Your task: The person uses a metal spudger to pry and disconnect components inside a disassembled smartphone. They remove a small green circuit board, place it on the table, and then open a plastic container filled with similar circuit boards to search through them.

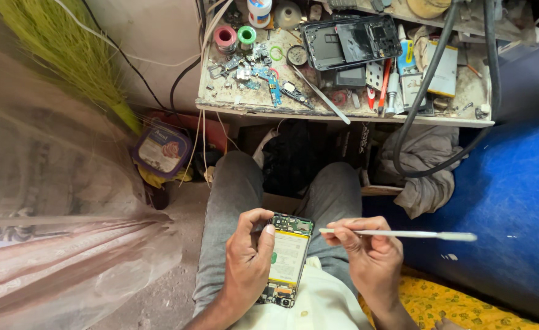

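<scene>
At far left a lidded tub (161, 150) sat on the floor, contents hidden. Near, the left hand (248, 256) clasped an opened phone (288, 258) over the lap; the right hand (370, 250) pinched a white tool (404, 234).

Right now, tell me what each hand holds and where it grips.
Left hand grips the opened phone along its left edge. Right hand pinches the thin white tool near its left end.

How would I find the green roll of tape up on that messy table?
Look at the cluttered workbench above the person's knees, then go to its far left corner. Two small rolls stand side by side there: the green roll of tape sits just right of the pink roll, and it is the only bright green ring.
</scene>
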